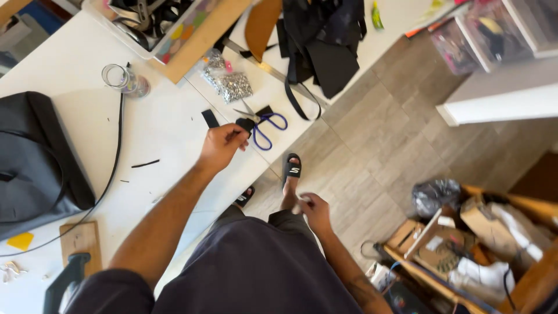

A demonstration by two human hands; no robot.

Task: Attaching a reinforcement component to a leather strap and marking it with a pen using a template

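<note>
My left hand (222, 145) reaches over the white table (163, 122) and pinches a small black piece (245, 124) near the table's edge. Blue-handled scissors (263, 126) lie just to the right of it, and a short black strip (210, 118) lies just to its left. My right hand (314, 210) hangs below the table beside my leg, fingers curled; whether it holds anything I cannot tell. My foot in a black slide sandal (291, 167) stands on the grey plank floor.
A dark grey bag (35, 163) lies at the left, a black cord (114, 163) running past it. A clear bag of silver studs (230, 86), a glass jar (125, 79), black fabric (322, 40) and a wooden block (81, 239) sit on the table. Cluttered boxes (465, 244) stand on the floor at right.
</note>
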